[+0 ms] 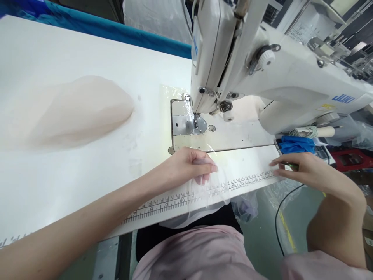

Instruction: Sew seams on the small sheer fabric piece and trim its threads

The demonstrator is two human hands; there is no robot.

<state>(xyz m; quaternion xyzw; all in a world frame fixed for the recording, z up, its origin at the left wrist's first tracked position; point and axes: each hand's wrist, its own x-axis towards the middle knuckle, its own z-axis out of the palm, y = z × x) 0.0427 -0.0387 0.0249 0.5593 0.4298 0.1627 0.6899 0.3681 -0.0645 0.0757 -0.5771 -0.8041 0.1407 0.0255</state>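
My left hand [198, 165] is closed in a pinch on a sheer white fabric [182, 221], just in front of the sewing machine's needle plate [186, 125]. The see-through cloth runs over the table's front edge and hangs toward my lap. Farther right, my right hand [301, 168] is closed around a small tool with a green part [293, 166]; its tip is dark and thin, and most of it is hidden by the fingers, so its kind is unclear. That hand hovers by the right end of the printed ruler [239, 182], apart from the fabric.
The white sewing machine [211, 50] rises behind my left hand. A sheer beige piece of fabric [87, 112] lies on the white table [72, 179] at left. Blue cloth [297, 144] and a cord bundle [304, 132] sit at right. A black cable [276, 217] hangs below.
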